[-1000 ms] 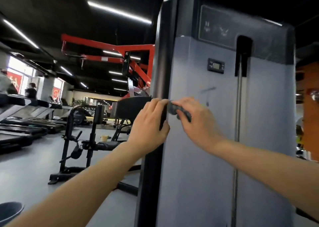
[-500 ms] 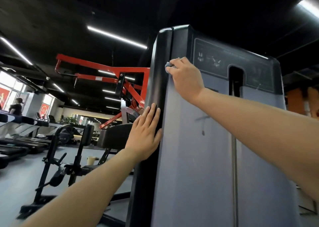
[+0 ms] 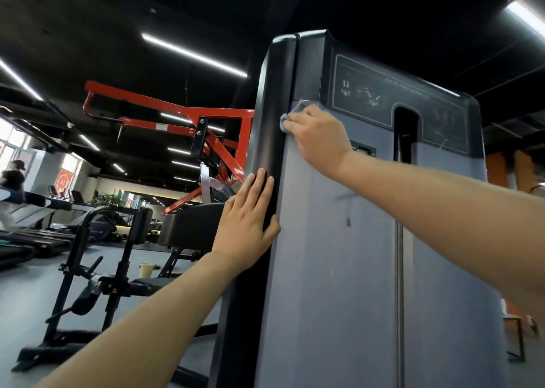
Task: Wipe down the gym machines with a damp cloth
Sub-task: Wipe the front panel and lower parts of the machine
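A tall grey weight-stack cover (image 3: 339,269) of a gym machine fills the right half of the view, with a black edge post (image 3: 265,140) on its left. My right hand (image 3: 317,138) holds a small grey-blue cloth (image 3: 290,115) and presses it to the cover's upper left, just below the dark instruction panel (image 3: 398,101). Most of the cloth is hidden under the fingers. My left hand (image 3: 246,225) lies flat with straight fingers on the black post, lower down.
A red lever frame (image 3: 182,122) and a black bench machine (image 3: 118,258) stand to the left. Treadmills (image 3: 26,234) line the far left, where a person (image 3: 13,181) stands. A small cup (image 3: 146,269) sits on the grey floor.
My right hand carried the cloth up from the cover's middle to its upper left, then shifted slightly down. My left hand flattened on the post and stays there. The view tilted upward.
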Demonstrator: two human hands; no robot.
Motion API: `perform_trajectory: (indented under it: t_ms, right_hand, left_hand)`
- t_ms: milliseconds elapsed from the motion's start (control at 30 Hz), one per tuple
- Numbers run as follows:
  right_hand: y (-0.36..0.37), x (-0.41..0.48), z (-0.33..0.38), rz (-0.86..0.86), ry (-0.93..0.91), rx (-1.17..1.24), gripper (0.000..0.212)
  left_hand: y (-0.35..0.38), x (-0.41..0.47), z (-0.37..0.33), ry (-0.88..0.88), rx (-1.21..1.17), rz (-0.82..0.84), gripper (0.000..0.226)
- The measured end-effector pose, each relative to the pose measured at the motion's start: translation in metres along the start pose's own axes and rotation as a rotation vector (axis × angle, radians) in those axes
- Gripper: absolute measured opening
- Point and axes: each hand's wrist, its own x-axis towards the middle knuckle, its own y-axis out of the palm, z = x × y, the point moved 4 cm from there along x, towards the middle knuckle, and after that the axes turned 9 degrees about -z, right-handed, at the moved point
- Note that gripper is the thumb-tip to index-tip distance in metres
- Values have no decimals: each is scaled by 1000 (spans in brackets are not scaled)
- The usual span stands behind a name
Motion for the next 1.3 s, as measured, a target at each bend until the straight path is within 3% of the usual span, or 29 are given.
perform_trajectory:
  t_ms: [167, 267, 400, 567, 700, 833, 1000, 1200, 1300]
  right_hand:
    - [33, 39, -26, 209, 136, 56, 32]
    - [26, 19, -9, 160, 219, 85, 43]
    - [-11, -30, 36, -7, 42, 141, 36]
    - [-16, -37, 36, 54, -140, 137, 34]
    - [1, 4, 3, 166, 41, 104, 38]
    - [-3, -3, 18, 151, 146, 127, 43]
    - [-33, -65, 68, 88, 10, 283, 34]
    - [-48, -101, 88, 143, -285, 353, 35]
    - [-36, -70, 62, 165, -184, 276, 38]
  left_hand:
    - [-4, 0, -1, -6, 3, 34, 76]
    - [-3, 0, 0, -10, 20, 43, 76]
    - [-2, -3, 1, -9, 40, 38, 74]
    - [-3, -15, 5, -12, 63, 45, 70]
    - [-3, -29, 11, 11, 110, 65, 70]
    - [-5, -46, 16, 58, 145, 114, 69]
    - [-10, -72, 15, 118, 202, 137, 68]
    - [-7, -116, 7, 162, 201, 158, 67]
    - [-5, -131, 3, 115, 179, 190, 65]
